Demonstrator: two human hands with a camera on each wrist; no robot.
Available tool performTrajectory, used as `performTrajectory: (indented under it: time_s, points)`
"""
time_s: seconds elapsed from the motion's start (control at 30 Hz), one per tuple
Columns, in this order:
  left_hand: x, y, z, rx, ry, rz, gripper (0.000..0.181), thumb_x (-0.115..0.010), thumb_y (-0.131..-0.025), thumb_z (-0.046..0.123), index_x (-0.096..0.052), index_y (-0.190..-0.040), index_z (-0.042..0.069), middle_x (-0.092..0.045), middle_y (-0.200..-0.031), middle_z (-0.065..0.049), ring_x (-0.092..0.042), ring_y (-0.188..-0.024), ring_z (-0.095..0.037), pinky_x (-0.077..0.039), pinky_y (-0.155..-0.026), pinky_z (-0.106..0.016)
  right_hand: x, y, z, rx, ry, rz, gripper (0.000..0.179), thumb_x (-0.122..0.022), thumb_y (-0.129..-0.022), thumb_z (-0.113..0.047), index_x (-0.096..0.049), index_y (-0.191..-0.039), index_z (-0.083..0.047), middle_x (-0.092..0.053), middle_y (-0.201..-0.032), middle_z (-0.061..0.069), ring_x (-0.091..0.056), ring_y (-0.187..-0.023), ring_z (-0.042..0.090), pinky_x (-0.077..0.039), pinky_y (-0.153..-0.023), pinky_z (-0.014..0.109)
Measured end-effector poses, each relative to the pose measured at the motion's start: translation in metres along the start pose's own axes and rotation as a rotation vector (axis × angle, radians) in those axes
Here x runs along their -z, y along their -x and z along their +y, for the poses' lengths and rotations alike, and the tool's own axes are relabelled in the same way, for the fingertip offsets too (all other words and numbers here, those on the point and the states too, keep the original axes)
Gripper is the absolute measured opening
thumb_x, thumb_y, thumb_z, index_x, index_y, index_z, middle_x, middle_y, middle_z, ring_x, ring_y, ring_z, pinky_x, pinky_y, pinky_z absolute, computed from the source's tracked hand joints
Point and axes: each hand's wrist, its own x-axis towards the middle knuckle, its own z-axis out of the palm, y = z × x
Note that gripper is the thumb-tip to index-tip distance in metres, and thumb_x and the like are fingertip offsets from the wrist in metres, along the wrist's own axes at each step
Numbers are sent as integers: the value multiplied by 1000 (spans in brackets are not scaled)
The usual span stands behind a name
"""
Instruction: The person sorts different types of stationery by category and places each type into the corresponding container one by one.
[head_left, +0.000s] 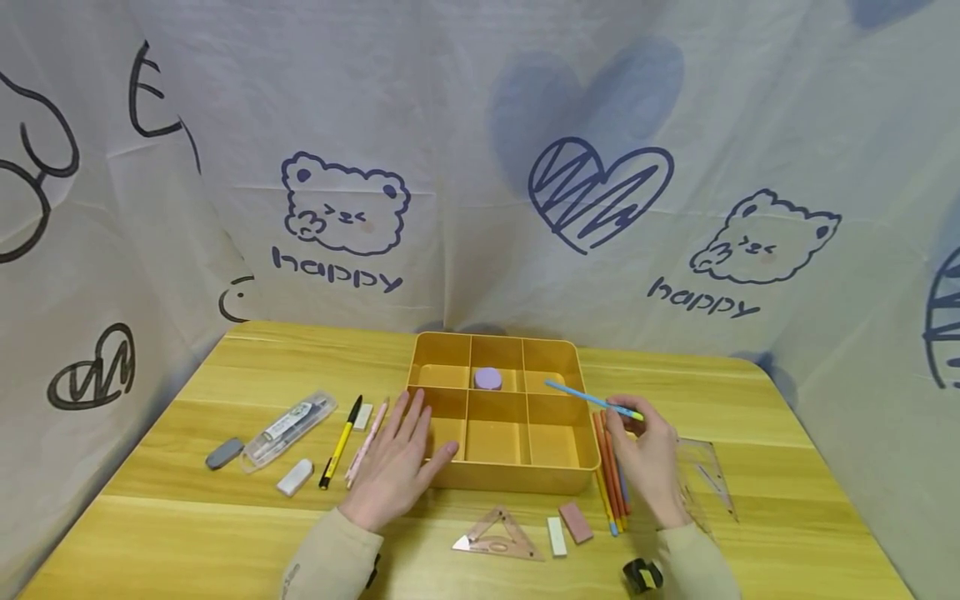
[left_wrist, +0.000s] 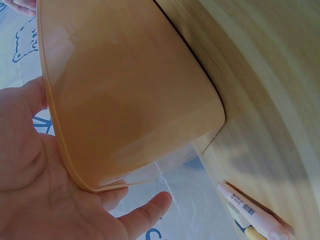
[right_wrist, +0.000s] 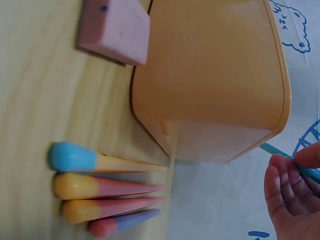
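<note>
A yellow box [head_left: 517, 478] with six compartments stands on the wooden table. My left hand [head_left: 399, 467] rests on its front left corner, fingers extended along the left rim and thumb over the front edge. Above the box's right side, my right hand [head_left: 647, 458] pinches a blue pencil [head_left: 581, 394] near its yellow-green end. The other end of that pencil points left over the back right compartment. In the back middle compartment sits a round purple object [head_left: 488, 379]. Several pencils with coloured ends [right_wrist: 75, 157] lie beside the box's right wall, below my right hand.
Left of the box lie a clear pen case [head_left: 288, 432], grey eraser [head_left: 225, 453], white eraser [head_left: 296, 477], yellow-black pen [head_left: 341, 442] and pink pens [head_left: 367, 442]. A triangle ruler [head_left: 517, 546], white eraser [head_left: 557, 537] and pink eraser [head_left: 576, 522] lie in front; clear set square [head_left: 716, 475] at right.
</note>
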Motion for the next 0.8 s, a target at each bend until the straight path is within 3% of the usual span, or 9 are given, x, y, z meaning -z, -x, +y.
performTrajectory:
  time_s: [0.27,0.43,0.53,0.63,0.8]
  points:
    - [-1,0,-1,5,-2,-4,74,-50,-104,47,-38,-149,-10,-19,-166,-22,-12,-157,-40,-18,-127,-60,-7,-12,-1,-69,120,-44,14,-64,-94,1,-71,-105,5,-74,-95,23,-68,-74,2,-52,-55,11]
    - [-2,-1,-2,6,-9,1,74,-49,-104,48,-37,-150,-9,-19,-166,-22,-11,-158,-39,-17,-127,-59,-13,-18,0,-68,177,-76,15,-64,-93,0,-72,-106,5,-75,-95,21,-73,-77,25,-53,-63,13]
    - [-2,-1,-2,5,-13,6,74,-49,-104,48,-38,-150,-9,-19,-166,-22,-11,-157,-39,-18,-127,-59,-14,-20,1,-70,198,-98,16,-64,-94,-2,-72,-107,4,-75,-96,21,-73,-79,31,-54,-65,16]
    - [-2,-1,-2,6,-15,7,74,-49,-104,48,-38,-150,-9,-19,-166,-22,-11,-157,-39,-18,-127,-59,-14,-21,3,-58,203,-120,17,-64,-95,-3,-71,-109,4,-75,-99,20,-72,-77,25,-53,-66,18]
    - [-2,-1,-2,3,-19,6,74,-49,-104,48,-38,-150,-9,-20,-166,-22,-12,-157,-39,-17,-127,-59,-9,-13,7,-59,108,-139,25,-66,-93,-1,-67,-117,5,-69,-91,19,-59,-70,1,-51,-63,16]
